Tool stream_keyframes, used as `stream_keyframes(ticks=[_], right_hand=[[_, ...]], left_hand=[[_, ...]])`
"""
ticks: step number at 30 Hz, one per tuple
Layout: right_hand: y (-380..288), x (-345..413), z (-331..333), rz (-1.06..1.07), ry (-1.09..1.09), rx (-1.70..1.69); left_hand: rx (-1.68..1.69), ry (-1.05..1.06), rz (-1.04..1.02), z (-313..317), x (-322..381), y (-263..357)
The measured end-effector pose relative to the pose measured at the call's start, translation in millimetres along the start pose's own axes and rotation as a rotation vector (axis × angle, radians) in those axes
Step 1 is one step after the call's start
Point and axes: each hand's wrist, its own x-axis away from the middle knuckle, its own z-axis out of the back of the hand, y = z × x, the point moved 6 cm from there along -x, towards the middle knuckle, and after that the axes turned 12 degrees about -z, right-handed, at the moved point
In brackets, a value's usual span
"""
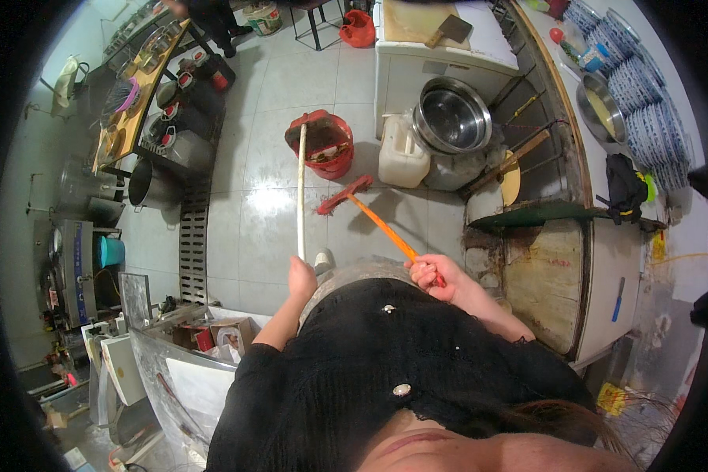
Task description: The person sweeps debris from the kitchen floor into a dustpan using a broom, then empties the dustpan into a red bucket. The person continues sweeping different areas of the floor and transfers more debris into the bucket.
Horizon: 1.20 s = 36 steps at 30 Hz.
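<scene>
My left hand is closed around the upper end of a long white handle. At its far end a red dustpan rests on the rim of a red bucket; scraps of refuse show inside the bucket. In my right hand is the orange handle of a broom. Its red bristled head is low over the floor just in front of the bucket; whether it touches the tiles I cannot tell.
A whitish plastic jerrycan and steel basins stand right of the bucket. Along the left runs a slotted floor drain beside a shelf. Stacked patterned plates line the right counter. Another person's legs show at the back left.
</scene>
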Motion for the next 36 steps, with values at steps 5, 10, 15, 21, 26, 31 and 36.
stream_keyframes(ticks=[5, 10, 15, 21, 26, 31, 36], right_hand=[[-2, -1, -3, 0.014, 0.022, 0.039], [-1, -3, -3, -0.011, 0.011, 0.033], [0, -5, 1, -0.005, 0.045, 0.019], [0, -10, 1, -0.02, 0.045, 0.037], [-1, -19, -3, -0.065, 0.062, 0.035], [-1, -46, -20, -0.175, 0.077, -0.032], [-19, -97, -37, -0.134, 0.314, 0.11]], left_hand=[[-0.027, -0.009, 0.065, 14, 13, 3], [-0.032, -0.032, 0.154, 14, 22, -10], [-0.03, -0.013, 0.137, 16, 22, -13], [0.079, 0.108, 0.105, 22, 30, -13], [0.075, 0.274, -0.011, 29, 32, -34], [0.712, 0.335, 0.437, 30, 43, -71], [1.682, 0.477, 0.827, 30, 52, -106]])
